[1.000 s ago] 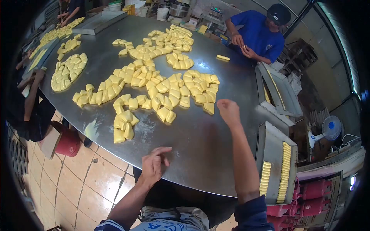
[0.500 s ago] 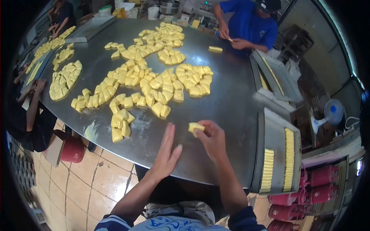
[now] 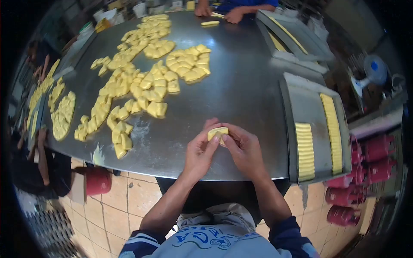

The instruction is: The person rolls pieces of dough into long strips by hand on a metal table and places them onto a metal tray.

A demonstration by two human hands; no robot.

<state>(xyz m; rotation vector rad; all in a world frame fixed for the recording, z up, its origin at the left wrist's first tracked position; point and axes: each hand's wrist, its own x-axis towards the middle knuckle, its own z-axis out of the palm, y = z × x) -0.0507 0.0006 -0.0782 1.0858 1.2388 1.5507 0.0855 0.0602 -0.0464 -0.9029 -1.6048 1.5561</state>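
A small piece of yellow dough [image 3: 218,132] is pinched between my left hand [image 3: 200,148] and my right hand [image 3: 243,148], just above the near part of the metal table [image 3: 241,94]. Both thumbs press on its near side, while the other fingers curl behind it. To the left, many cut dough pieces [image 3: 148,86] lie in loose clusters on the metal. On my right, a metal tray [image 3: 320,133] holds two rows of shaped dough sticks [image 3: 305,150], closely packed.
Farther right stands another tray [image 3: 297,38] with dough strips. Across the table a co-worker's hands [image 3: 234,16] handle dough beside a single dough stick [image 3: 210,23]. Other people work along the left edge. Pink gas cylinders [image 3: 344,193] and a fan [image 3: 374,71] are at the right.
My left hand has come over to the dough piece, which only my right hand held before. Both hands now grip it. The view has tilted downward and turned.
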